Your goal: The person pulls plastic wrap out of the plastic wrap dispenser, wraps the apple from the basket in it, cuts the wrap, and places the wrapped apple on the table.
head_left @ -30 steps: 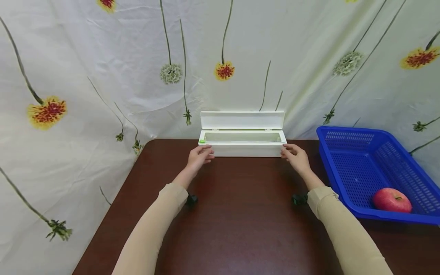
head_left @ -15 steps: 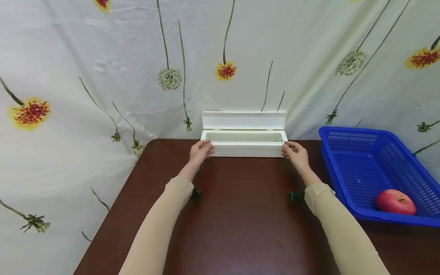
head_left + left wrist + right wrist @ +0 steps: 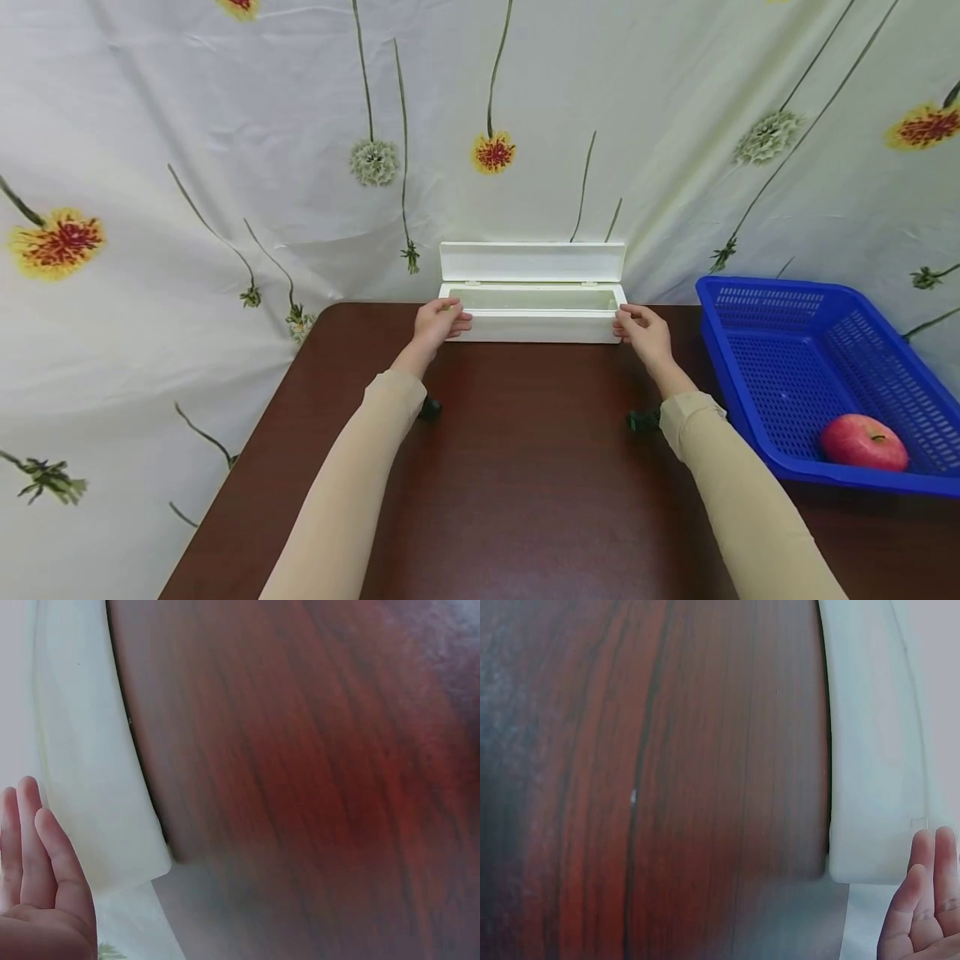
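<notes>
A long white box [image 3: 536, 327] with a hinged lid [image 3: 532, 263] stands at the table's far edge, lid raised against the cloth. My left hand [image 3: 435, 323] is at the box's left front corner, fingertips right at the rim; they overlap a small green piece there. At the right front corner, my right hand [image 3: 647, 335] has its fingertips against the end of the box. In the left wrist view, the fingers [image 3: 64, 862] extend nearly straight beside the box wall [image 3: 94, 750]. Likewise, the right wrist view has fingers [image 3: 922, 885] extended at the box's end.
To the right sits a blue plastic basket [image 3: 716, 358] with perforated walls, holding a red apple [image 3: 864, 442]. A flower-patterned white cloth [image 3: 300, 125] hangs behind the dark brown table [image 3: 525, 458].
My left hand has risen slightly over the box's left corner, and its fingers now mostly cover the green piece. My right hand has barely shifted at its corner. The lid stays raised.
</notes>
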Available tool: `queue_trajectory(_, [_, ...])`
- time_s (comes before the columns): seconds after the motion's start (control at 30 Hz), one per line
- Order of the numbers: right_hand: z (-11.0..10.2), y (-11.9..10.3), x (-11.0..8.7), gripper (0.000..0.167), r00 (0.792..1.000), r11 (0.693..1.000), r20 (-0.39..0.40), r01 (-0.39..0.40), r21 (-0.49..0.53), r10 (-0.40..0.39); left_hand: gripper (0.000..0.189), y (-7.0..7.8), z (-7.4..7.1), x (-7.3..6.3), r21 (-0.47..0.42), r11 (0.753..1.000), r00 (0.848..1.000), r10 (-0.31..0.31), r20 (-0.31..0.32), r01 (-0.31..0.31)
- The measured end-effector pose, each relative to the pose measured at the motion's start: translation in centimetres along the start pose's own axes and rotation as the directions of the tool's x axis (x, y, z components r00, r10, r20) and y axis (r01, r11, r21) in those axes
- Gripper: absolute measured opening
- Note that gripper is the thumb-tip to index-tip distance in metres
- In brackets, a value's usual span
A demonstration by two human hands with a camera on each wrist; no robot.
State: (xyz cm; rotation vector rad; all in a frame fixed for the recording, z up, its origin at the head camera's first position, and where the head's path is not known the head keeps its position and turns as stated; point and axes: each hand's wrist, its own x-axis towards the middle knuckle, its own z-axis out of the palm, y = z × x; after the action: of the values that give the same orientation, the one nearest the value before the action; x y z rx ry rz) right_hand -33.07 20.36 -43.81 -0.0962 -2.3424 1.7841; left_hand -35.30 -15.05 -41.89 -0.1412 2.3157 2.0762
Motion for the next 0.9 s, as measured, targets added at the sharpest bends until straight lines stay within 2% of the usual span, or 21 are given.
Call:
queue_trajectory(0.27, [0.2, -0.1, 0.5, 0.042, 0.999, 0.998, 0.017, -0.037, 0.047, 0.037, 0.036, 0.3, 0.2, 0.3, 0.015, 1.0, 1.0, -0.019, 0.001, 0.019])
queue_trajectory(0.53, [0.5, -0.4, 0.9, 0.041, 0.995, 0.993, 0.022, -0.095, 0.072, 0.094, 0.036, 0.6, 0.7, 0.5, -0.015, 0.999, 0.999, -0.042, -0.012, 0.042])
queue_trajectory(0.9, [0.8, -0.8, 1.2, 0.041, 0.985, 0.978, 0.025, -0.17, 0.122, 0.169, 0.03, 0.6, 1.3, 0.5, -0.038, 0.998, 0.993, -0.06, -0.104, 0.057])
